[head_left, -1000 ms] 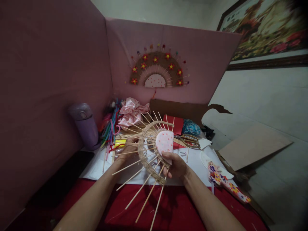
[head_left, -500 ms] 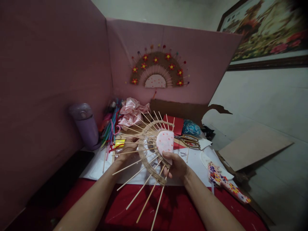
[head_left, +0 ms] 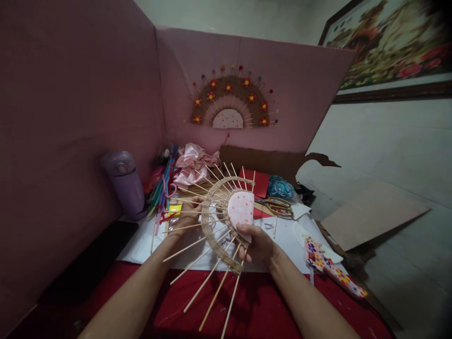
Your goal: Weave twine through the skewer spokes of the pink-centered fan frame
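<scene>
A half-round fan of thin wooden sticks [head_left: 199, 252] is held up in front of me, its straight side facing right. A band of woven twine [head_left: 211, 230] curves across the sticks, and a pink dotted half-disc [head_left: 241, 207] forms the centre. My right hand [head_left: 257, 242] grips the lower end of the half-disc, thumb on its front and fingers behind. On the fan's outer left side, my left hand [head_left: 190, 215] has its fingers closed at the sticks by the twine band. Its fingertips are partly hidden behind them.
Scissors [head_left: 277, 207], blue yarn [head_left: 280, 187] and a red card [head_left: 256, 182] lie behind the fan. Pink dotted cloth [head_left: 194, 165] and pipe cleaners [head_left: 160, 193] are back left, beside a purple bottle [head_left: 125, 183]. A flower-patterned glue gun-like object [head_left: 332, 268] lies right. A finished-looking fan [head_left: 228, 89] hangs behind.
The fan has shifted slightly left and its lower sticks sit a little lower. Both hands keep nearly the same place and hold.
</scene>
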`<state>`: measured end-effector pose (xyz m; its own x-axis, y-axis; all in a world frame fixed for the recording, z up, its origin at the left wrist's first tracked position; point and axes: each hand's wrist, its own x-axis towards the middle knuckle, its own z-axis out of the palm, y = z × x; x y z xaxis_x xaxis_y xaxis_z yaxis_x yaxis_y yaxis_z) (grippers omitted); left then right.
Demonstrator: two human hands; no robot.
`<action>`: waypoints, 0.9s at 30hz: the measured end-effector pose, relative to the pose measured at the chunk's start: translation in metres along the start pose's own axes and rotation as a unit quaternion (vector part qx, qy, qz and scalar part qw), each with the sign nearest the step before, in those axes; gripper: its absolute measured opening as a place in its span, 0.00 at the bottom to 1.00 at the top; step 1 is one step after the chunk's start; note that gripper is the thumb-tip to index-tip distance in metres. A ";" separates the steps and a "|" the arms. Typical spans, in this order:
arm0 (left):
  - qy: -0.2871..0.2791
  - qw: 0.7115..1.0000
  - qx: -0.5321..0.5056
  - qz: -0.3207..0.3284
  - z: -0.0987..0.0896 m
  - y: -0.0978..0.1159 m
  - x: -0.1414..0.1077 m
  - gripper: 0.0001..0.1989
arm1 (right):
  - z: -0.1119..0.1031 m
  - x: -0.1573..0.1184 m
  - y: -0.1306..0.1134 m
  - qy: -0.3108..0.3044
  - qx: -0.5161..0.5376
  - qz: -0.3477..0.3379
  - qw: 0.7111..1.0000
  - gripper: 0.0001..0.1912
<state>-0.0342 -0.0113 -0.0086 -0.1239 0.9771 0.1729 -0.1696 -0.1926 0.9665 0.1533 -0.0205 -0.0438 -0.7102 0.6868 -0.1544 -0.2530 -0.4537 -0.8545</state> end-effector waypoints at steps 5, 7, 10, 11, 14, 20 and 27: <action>0.010 1.000 0.024 -0.013 -0.006 0.001 0.005 0.12 | -0.001 0.000 0.001 -0.005 -0.001 0.004 1.000 0.21; 0.003 1.000 0.017 0.004 -0.006 0.002 0.004 0.11 | -0.002 0.001 0.002 -0.007 -0.002 0.006 1.000 0.21; 0.001 1.000 0.020 -0.010 -0.004 0.007 0.003 0.11 | -0.002 0.001 0.002 -0.006 -0.002 0.011 1.000 0.22; 0.007 1.000 0.025 -0.016 -0.004 0.009 0.003 0.11 | -0.002 0.001 0.002 -0.006 -0.002 0.009 1.000 0.22; 0.014 0.999 0.026 -0.013 -0.002 0.012 0.003 0.11 | -0.002 0.001 0.002 -0.002 0.002 0.005 1.000 0.21; -0.003 1.000 0.009 0.009 -0.008 -0.002 0.009 0.09 | -0.003 0.000 0.002 0.001 0.001 0.019 1.000 0.20; -0.002 0.998 0.034 0.043 -0.021 -0.015 0.034 0.11 | -0.001 0.000 0.001 -0.002 0.003 0.019 1.000 0.20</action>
<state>-0.0569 0.0229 -0.0209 -0.1308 0.9576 0.2569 -0.0908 -0.2696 0.9587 0.1538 -0.0202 -0.0458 -0.7214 0.6673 -0.1852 -0.2300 -0.4831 -0.8448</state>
